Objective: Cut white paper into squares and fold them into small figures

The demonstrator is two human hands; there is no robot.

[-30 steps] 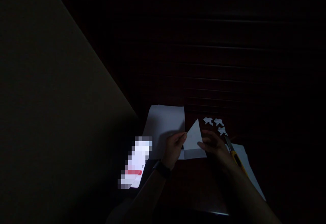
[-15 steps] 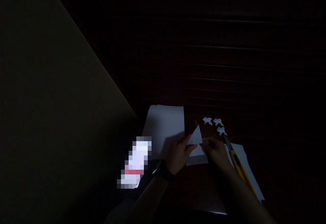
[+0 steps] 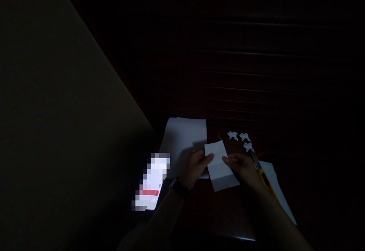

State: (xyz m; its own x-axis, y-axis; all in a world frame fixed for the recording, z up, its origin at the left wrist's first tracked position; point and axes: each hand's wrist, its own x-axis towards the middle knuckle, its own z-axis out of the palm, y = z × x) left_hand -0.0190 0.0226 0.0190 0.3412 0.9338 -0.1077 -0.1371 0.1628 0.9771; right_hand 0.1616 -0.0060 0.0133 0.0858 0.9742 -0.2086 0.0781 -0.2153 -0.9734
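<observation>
The scene is very dark. My left hand (image 3: 196,167) pinches the left edge of a small white paper slip (image 3: 221,165), and my right hand (image 3: 241,167) pinches its right edge. The slip is a flat rectangle, held just above the dark table. A dark band sits on my left wrist. Three small folded white paper figures (image 3: 242,140) lie just beyond my right hand.
A larger white sheet (image 3: 184,140) lies behind my left hand. A yellow utility knife (image 3: 264,177) rests on another white sheet (image 3: 278,190) at the right. A blurred bright object (image 3: 152,182) lies at the left. The dark table (image 3: 222,213) meets a slatted dark surface behind.
The paper showed a folded triangle a second ago; it now lies open as a flat rectangle between both hands. Both hands stayed in about the same place.
</observation>
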